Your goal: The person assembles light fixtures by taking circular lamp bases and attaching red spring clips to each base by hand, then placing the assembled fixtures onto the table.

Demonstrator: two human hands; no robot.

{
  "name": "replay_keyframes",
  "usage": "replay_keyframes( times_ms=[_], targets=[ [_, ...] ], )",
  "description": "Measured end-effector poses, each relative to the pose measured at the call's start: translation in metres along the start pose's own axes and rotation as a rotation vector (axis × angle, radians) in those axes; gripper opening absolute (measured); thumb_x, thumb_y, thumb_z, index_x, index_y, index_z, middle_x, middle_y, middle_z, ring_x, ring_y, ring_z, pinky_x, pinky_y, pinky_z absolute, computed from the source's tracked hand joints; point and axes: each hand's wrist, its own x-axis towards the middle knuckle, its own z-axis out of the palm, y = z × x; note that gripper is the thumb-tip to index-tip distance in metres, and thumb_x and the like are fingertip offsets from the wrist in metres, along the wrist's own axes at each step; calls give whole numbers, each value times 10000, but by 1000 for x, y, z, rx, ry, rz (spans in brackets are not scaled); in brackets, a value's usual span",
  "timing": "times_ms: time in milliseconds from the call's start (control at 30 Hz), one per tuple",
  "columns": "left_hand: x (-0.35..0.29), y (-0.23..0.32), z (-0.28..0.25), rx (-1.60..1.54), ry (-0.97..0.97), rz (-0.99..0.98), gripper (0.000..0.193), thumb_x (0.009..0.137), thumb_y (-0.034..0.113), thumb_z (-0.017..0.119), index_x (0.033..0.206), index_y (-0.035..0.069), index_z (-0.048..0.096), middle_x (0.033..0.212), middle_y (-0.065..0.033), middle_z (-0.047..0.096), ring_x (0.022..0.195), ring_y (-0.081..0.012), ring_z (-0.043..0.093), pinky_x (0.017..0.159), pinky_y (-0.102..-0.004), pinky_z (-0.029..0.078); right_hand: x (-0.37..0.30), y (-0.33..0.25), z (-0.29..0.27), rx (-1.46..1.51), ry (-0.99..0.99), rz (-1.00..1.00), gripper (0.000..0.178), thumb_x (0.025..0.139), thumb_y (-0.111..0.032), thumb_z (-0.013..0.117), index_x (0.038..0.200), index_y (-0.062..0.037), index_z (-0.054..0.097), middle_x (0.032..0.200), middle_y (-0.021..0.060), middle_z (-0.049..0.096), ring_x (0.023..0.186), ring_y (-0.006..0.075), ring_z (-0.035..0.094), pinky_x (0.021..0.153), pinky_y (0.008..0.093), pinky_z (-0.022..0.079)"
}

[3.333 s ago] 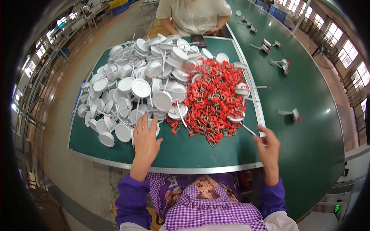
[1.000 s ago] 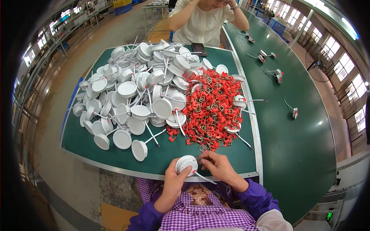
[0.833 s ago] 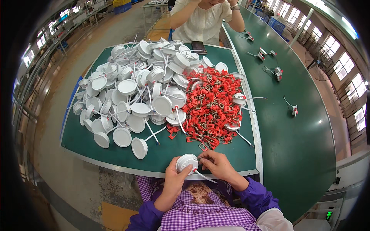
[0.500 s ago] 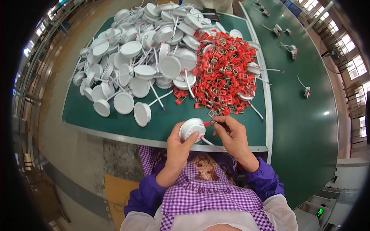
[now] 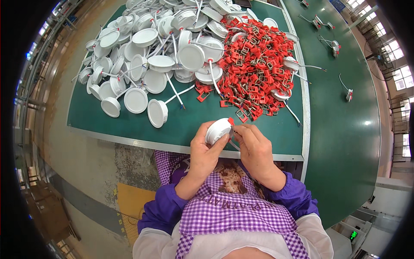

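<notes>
A round white downlight [image 5: 217,131] is gripped in my left hand [image 5: 202,154], its flat face turned to the left and its cable hanging toward me. Thumb and fingers of my right hand [image 5: 258,151] are pinched at the light's right side, on a red spring clip [image 5: 231,121]. The clip touches the rim; whether it is seated there I cannot tell, since my fingers cover its lower part. Both hands are just above the near edge of the green table [image 5: 129,133].
A large heap of white downlights [image 5: 161,63] with cables fills the table's left and back. Beside it lies a pile of red clips [image 5: 254,64] with metal springs. On the right, a long green bench [image 5: 345,142] carries several lights, including a small one [image 5: 349,95].
My right hand has come in to the left, bringing the red clip against the downlight's rim. The light has tilted in my left hand. The whole view has shifted slightly.
</notes>
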Motion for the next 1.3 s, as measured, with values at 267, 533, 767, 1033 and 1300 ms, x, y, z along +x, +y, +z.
replay_keyframes(
  times_ms=[267, 533, 767, 1033, 1300],
  targets=[
    [-5, 5, -4, 104, -64, 6, 282, 886, 83, 705, 1124, -12, 587, 960, -45, 649, 854, -84, 600, 743, -238, 503, -4, 11, -1, 155, -2, -12, 277, 800, 102, 625, 1062, 11, 615, 916, 157, 637, 769, 323, 659, 647, 376, 540],
    [-4, 0, -1, 22, -36, -34, 283, 886, 54, 702, 1130, -12, 574, 996, -48, 646, 888, -92, 607, 777, -240, 511, -7, 3, -11, 72, -19, 34, 244, 819, 86, 637, 1050, 10, 612, 952, 170, 637, 794, 331, 659, 656, 374, 541],
    [-3, -1, -2, 129, -54, 2, 263, 876, 80, 721, 1091, -3, 593, 965, -37, 645, 845, -81, 591, 732, -236, 494, -12, 6, -7, 132, -7, 46, 261, 800, 113, 623, 1044, 22, 616, 916, 163, 639, 789, 319, 663, 661, 368, 545],
    [3, -2, -1, 360, -105, 67, 215, 878, 59, 710, 1054, 13, 594, 912, -11, 636, 811, -62, 575, 701, -222, 482, -20, 4, -1, 186, 22, 125, 291, 771, 138, 610, 1035, 17, 621, 909, 163, 639, 786, 313, 666, 662, 361, 547],
    [4, 2, -4, 362, -113, 26, 224, 873, 66, 716, 1050, 4, 594, 916, -22, 636, 810, -75, 585, 700, -222, 482, -21, 17, 6, 157, 35, 53, 233, 813, 100, 616, 1025, 4, 625, 901, 160, 648, 782, 293, 674, 649, 350, 539]
  ],
)
